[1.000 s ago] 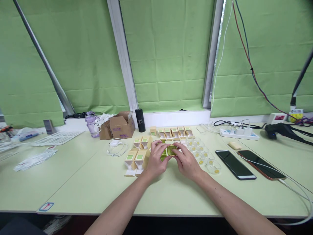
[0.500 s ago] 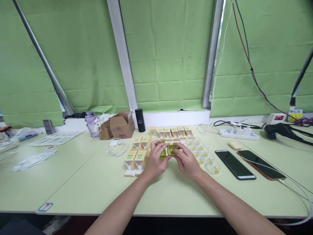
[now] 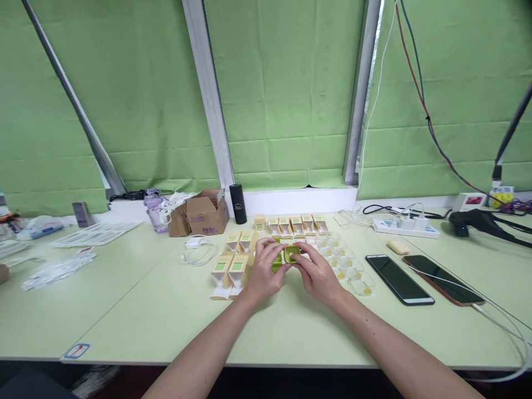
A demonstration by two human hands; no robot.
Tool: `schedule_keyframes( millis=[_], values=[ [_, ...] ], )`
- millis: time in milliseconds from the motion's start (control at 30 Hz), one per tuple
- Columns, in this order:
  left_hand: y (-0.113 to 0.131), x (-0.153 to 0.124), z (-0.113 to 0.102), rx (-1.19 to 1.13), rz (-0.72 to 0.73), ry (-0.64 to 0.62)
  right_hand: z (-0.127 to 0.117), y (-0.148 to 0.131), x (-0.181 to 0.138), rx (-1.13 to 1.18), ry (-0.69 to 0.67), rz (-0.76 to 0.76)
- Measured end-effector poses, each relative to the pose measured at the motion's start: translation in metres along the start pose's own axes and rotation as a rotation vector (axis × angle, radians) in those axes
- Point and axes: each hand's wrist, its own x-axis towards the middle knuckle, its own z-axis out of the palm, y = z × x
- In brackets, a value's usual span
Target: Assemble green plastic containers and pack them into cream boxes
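Over the middle of the table, my left hand (image 3: 267, 269) and my right hand (image 3: 319, 275) are closed on opposite sides of a small green square cup (image 3: 292, 254). The cup is tilted so that its hollow faces me. More green pieces (image 3: 276, 264) show beside my left fingers; whether they are joined to the cup I cannot tell. Just right of my right hand stand several clear plastic cups (image 3: 362, 284) with yellow spots at the bottom. Left of my left hand are open kraft paper boxes (image 3: 238, 267) with green labels.
A row of small open boxes (image 3: 296, 226) stands at the back, near a black cylinder (image 3: 238, 204) and a cardboard box (image 3: 206, 213). Two phones (image 3: 399, 280), a power strip (image 3: 406, 228) and white cables lie to the right. Another person's hand (image 3: 4, 273) shows at the left edge.
My hands and the green cup have hardly moved. Another person's hand has come into view at the far left edge.
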Motion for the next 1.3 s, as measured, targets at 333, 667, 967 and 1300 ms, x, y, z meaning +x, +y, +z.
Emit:
schedule_keyframes(
  millis=[333,667,967,1300],
  values=[
    [0.0014,0.0001,-0.0002,0.010,0.006,-0.001,0.0019,0.0012,-0.0009,-0.002,0.002,0.009],
    [0.0002,0.0021,-0.0001,0.003,-0.063,0.026,0.0008,0.0017,-0.0005,0.073,0.055,0.053],
    [-0.0033,0.0031,-0.0014,0.022,-0.095,0.004,0.0026,0.0034,0.0000,0.160,0.075,0.324],
    [-0.0066,-0.0025,0.0063,0.139,0.011,-0.030,0.0054,0.0042,0.0007,0.437,0.038,0.652]
  ],
)
